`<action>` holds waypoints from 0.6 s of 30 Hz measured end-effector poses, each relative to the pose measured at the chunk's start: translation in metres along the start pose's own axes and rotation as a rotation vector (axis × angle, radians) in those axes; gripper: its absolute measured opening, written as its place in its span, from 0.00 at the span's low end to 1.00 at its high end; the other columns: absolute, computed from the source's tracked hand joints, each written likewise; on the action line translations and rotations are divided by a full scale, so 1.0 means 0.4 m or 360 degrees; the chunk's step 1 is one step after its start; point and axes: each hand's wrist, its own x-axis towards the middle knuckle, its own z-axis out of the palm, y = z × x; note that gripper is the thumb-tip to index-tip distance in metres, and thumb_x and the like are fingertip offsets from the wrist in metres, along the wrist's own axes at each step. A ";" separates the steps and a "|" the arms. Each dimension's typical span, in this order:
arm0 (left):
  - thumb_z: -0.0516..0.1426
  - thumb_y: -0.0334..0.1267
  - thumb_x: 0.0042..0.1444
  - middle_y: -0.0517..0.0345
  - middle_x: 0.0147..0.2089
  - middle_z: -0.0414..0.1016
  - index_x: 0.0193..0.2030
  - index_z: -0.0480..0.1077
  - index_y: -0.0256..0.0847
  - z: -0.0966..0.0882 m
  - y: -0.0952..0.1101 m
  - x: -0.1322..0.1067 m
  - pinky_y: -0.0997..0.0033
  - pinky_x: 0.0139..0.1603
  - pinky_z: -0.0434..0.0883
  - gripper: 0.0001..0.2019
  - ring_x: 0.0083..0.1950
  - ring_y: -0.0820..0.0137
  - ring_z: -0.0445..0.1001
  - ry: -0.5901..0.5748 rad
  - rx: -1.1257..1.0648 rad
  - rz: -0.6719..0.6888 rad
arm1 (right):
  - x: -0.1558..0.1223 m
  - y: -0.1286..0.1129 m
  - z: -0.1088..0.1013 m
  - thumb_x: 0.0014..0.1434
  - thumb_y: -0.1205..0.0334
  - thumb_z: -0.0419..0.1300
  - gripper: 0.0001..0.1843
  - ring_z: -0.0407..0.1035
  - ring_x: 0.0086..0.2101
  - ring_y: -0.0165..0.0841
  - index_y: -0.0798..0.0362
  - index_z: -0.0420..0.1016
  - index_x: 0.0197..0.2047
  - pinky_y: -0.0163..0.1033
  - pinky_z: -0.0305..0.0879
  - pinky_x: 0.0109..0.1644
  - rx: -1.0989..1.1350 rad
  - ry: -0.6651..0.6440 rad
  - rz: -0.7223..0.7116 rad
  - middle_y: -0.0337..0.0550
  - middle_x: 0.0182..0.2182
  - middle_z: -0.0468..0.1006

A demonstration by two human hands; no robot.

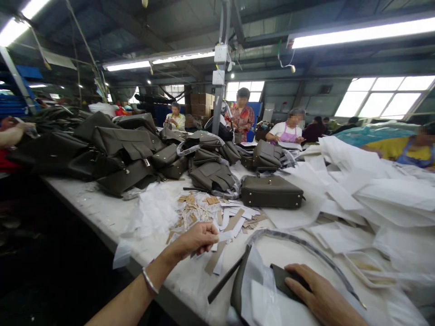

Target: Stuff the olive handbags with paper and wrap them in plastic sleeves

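Observation:
My left hand (196, 237) is closed in a pinch on a small white paper strip (225, 236), held above scattered strips on the table. Below it to the right lies a dark olive handbag (238, 287), partly covered by white paper and clear film. My right hand (317, 290) grips the bag's dark flap (282, 278), thumb on the near side and fingers over the far edge. The bag's film-wrapped handle (306, 246) arches behind that hand. A loose dark strap (222, 283) sticks out to the left. The lower part of the bag runs out of view.
Paper and card strips (234, 219) lie beside crumpled white tissue (152, 210). Several dark handbags (118, 140) are piled at the back left; one boxy bag (272, 191) lies nearer. White sheets (390, 199) and a shallow tray (369, 269) are at right. Co-workers (240, 115) are beyond the table.

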 end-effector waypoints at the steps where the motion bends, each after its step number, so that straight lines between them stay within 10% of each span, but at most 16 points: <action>1: 0.60 0.53 0.47 0.70 0.20 0.66 0.34 0.63 0.41 0.026 0.010 0.007 0.81 0.16 0.52 0.18 0.15 0.81 0.54 0.0001 -0.0043 0.0042 | 0.000 -0.018 -0.006 0.56 0.43 0.57 0.22 0.73 0.48 0.49 0.48 0.83 0.44 0.48 0.66 0.57 0.0036 0.0030 -0.0005 0.50 0.45 0.82; 10: 0.64 0.56 0.50 0.62 0.21 0.71 0.30 0.64 0.39 0.302 0.073 0.073 0.78 0.20 0.63 0.21 0.20 0.75 0.67 -0.0176 -0.0269 0.0424 | 0.038 -0.184 0.029 0.41 0.35 0.71 0.32 0.65 0.18 0.30 0.56 0.82 0.36 0.34 0.61 0.24 0.1547 0.0204 0.0253 0.38 0.15 0.72; 18: 0.57 0.56 0.58 0.61 0.27 0.75 0.35 0.67 0.39 0.298 0.071 0.156 0.76 0.24 0.68 0.20 0.23 0.74 0.71 -0.0293 0.0047 0.0509 | 0.045 -0.182 0.022 0.37 0.47 0.78 0.26 0.73 0.25 0.30 0.56 0.80 0.34 0.33 0.71 0.30 0.2121 0.0407 0.0466 0.39 0.25 0.78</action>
